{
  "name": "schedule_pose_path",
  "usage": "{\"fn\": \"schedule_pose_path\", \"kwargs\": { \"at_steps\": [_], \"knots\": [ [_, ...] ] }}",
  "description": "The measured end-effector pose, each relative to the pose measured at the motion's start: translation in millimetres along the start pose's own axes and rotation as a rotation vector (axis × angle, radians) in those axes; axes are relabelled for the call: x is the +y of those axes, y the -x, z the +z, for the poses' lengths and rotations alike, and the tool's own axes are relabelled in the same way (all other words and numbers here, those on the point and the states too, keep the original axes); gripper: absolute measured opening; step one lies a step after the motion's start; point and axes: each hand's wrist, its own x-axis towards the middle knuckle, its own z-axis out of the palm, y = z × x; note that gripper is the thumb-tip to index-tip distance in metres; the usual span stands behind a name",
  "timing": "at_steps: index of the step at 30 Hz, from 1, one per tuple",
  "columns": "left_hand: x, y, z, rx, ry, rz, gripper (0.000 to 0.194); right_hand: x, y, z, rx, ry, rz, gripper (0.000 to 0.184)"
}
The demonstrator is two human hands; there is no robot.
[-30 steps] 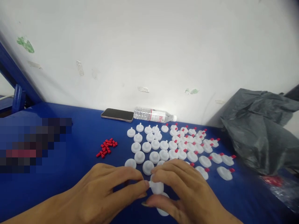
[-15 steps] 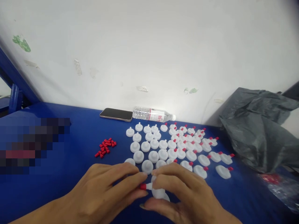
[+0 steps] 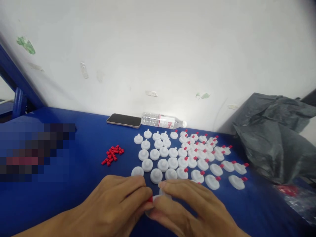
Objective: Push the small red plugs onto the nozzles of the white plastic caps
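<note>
My left hand (image 3: 113,205) and my right hand (image 3: 190,207) meet at the near edge of the blue table (image 3: 74,191). Between their fingertips sits a small white plastic cap piece (image 3: 160,197) with a red tip (image 3: 150,198). The left fingers pinch the red tip; the right fingers close round the white piece. Just beyond lie rows of white cap pieces (image 3: 158,154), the right-hand ones (image 3: 212,161) fitted with red tips. A small heap of loose red tips (image 3: 113,155) lies to the left.
A phone (image 3: 123,120) and a lying water bottle (image 3: 163,121) rest against the white wall at the back. A crumpled dark plastic bag (image 3: 274,138) fills the right side. A clear bag with red bits (image 3: 293,194) lies below it. A pixelated patch covers the left.
A red tip has appeared on the white piece between my fingers. My hands have drawn closer together and slightly lower, and the right hand now covers more of the piece.
</note>
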Motion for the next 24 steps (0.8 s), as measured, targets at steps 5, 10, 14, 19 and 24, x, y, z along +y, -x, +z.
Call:
{"fn": "schedule_pose_path", "kwargs": {
  "at_steps": [5,10,14,19,24],
  "knots": [
    [-33,-1,-11.6,-0.089,-0.14,-0.102,0.021,20,-19,2,0.076,-0.08,0.13,0.018],
    [-73,0,-17.8,-0.266,-0.56,-0.374,0.024,50,-23,-17,-0.052,-0.159,0.169,0.01],
    [-83,2,-16.6,-0.354,-0.552,-0.478,0.027,55,-22,-26,-0.178,-0.211,0.154,0.01],
    [-81,4,-14.6,-0.405,-0.518,-0.506,0.028,48,-20,-28,-0.326,-0.232,0.104,0.012],
    [-82,7,-12.4,-0.407,-0.511,-0.479,0.033,52,-20,-29,-0.337,-0.179,0.063,0.014]
  ]
}}
